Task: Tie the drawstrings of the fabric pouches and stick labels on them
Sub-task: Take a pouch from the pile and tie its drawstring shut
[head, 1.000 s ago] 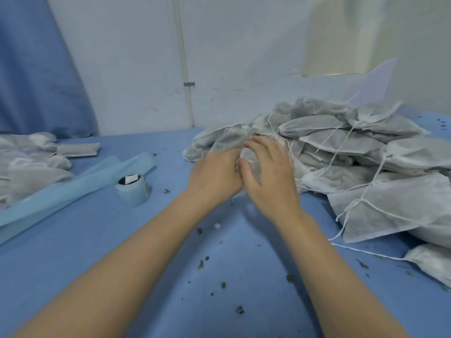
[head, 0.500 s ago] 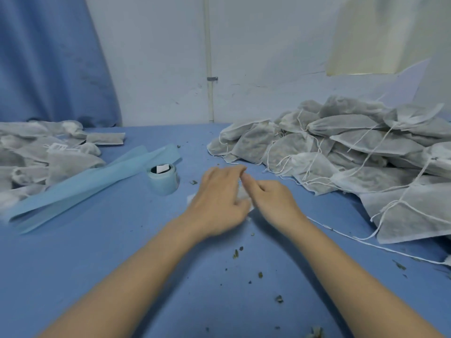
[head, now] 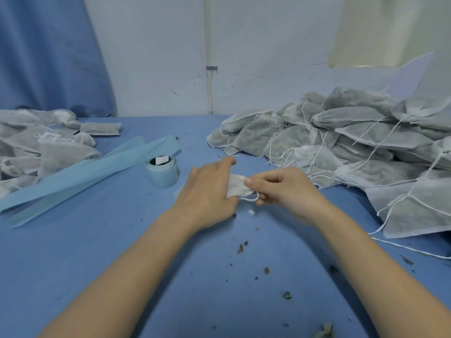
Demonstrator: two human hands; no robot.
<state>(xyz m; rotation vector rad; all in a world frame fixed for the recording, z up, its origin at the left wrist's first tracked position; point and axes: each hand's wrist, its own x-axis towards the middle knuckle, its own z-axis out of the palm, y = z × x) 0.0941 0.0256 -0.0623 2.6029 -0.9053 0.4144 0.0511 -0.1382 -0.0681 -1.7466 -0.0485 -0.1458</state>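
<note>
A small white fabric pouch (head: pixel 236 186) lies on the blue table between my hands, mostly hidden under my left hand (head: pixel 210 191), which rests flat on it with fingers fairly straight. My right hand (head: pixel 285 189) pinches the pouch's gathered mouth and its white drawstring (head: pixel 251 198), which loops below my fingers. A big heap of untied grey-white pouches (head: pixel 353 147) with loose strings fills the right side. Another pile of pouches (head: pixel 44 145), one bearing a white label, sits at the far left. The pale blue label roll (head: pixel 162 170) stands just left of my left hand.
Long strips of pale blue backing paper (head: pixel 80 174) trail from the roll toward the left edge. Dark crumbs of filling (head: pixel 242 247) are scattered over the near table. A stray drawstring (head: pixel 410 248) runs along the table at the right. A white wall and blue curtain stand behind.
Both hands have drawn one pouch out of the right heap toward the table's middle. My left hand now lies on it and my right has taken its mouth and string.
</note>
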